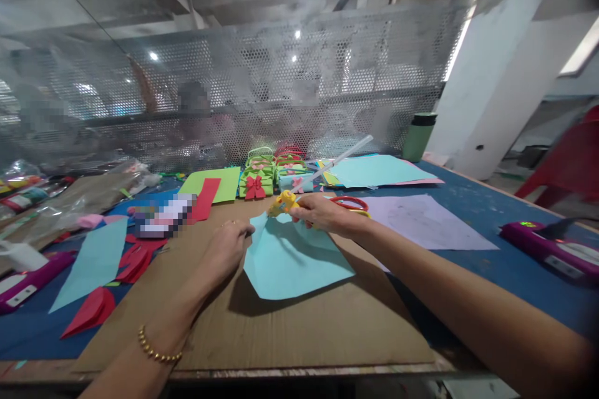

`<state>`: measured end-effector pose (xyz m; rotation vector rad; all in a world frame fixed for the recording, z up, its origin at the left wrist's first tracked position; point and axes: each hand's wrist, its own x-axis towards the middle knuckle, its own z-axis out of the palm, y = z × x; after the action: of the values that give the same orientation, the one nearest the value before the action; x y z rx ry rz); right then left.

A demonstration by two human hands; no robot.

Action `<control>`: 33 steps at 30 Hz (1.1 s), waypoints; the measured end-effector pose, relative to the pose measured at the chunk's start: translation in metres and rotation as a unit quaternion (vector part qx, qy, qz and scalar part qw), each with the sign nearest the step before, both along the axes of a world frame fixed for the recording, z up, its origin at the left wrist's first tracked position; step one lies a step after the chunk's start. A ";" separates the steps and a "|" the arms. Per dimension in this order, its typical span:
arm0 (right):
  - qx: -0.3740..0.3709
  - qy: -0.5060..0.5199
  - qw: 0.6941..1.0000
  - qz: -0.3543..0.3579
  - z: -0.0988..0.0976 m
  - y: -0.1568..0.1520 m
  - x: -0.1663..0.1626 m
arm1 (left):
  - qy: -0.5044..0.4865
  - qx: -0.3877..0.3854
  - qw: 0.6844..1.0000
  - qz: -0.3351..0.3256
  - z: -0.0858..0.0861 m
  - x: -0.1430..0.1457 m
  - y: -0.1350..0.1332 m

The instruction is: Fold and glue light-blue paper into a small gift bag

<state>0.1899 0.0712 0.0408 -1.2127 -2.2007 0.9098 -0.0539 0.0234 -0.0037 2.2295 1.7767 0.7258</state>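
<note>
grip of right hand (322, 213) clasps glue gun (282, 202), left hand (229, 244) pinching pale-blue sheet (294, 268).

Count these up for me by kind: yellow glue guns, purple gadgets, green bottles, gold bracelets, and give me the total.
Yellow glue gun: 1
Purple gadgets: 2
Green bottle: 1
Gold bracelet: 1
Total: 5

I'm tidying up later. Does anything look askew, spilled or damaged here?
Nothing plainly spilled or damaged near the light-blue sheet or yellow glue gun. On the left of the blue table, red cut-outs and a light-blue strip lie jumbled at odd angles, unlike the neater sheet pile at back right.
</note>
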 end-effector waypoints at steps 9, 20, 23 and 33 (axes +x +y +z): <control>0.006 -0.003 1.000 0.004 0.000 0.000 0.000 | -0.003 0.004 1.000 0.001 -0.005 -0.003 0.005; 0.016 -0.045 0.999 -0.011 0.002 0.006 -0.004 | 0.030 -0.001 1.000 -0.001 -0.002 -0.002 0.004; 0.024 -0.061 0.998 -0.010 0.005 0.007 -0.006 | 0.030 0.005 1.000 0.002 -0.003 -0.003 0.004; 0.047 -0.078 0.996 -0.017 0.008 0.006 -0.005 | 0.024 0.009 1.000 0.005 -0.005 -0.006 0.007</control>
<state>0.1844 0.0769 0.0488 -1.3116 -2.3084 0.7114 -0.0595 0.0304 -0.0092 2.2700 1.8116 0.6981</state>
